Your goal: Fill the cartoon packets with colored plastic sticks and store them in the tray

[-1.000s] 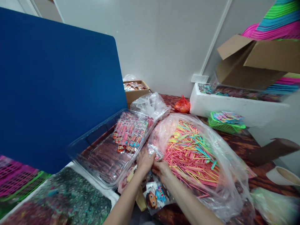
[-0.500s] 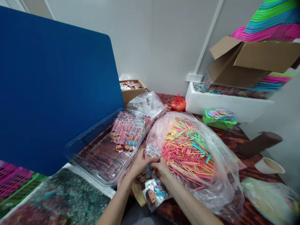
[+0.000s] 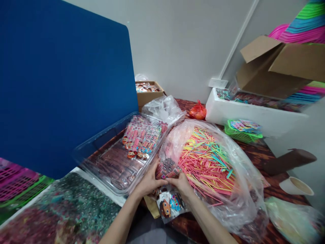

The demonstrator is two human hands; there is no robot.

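My left hand (image 3: 148, 179) and my right hand (image 3: 181, 181) meet over a small clear packet (image 3: 169, 168) with printed figures, both pinching it at the near edge of a big clear bag of coloured sticks (image 3: 208, 162). Just below the hands lies a cartoon-face packet (image 3: 169, 205). To the left stands a clear plastic tray (image 3: 111, 162) holding a row of pink packed items (image 3: 143, 137).
A blue panel (image 3: 63, 84) rises at the left. A cardboard box (image 3: 147, 93), crumpled clear bag (image 3: 164, 108), orange bag (image 3: 198, 112), white foam box (image 3: 254, 113), green basket (image 3: 242, 130), paper cup (image 3: 296, 185) and a bin of small pieces (image 3: 63, 217) surround the work spot.
The hands have shifted slightly with the small packet, turning it between them; the camera view swayed a little. Nothing else moved.
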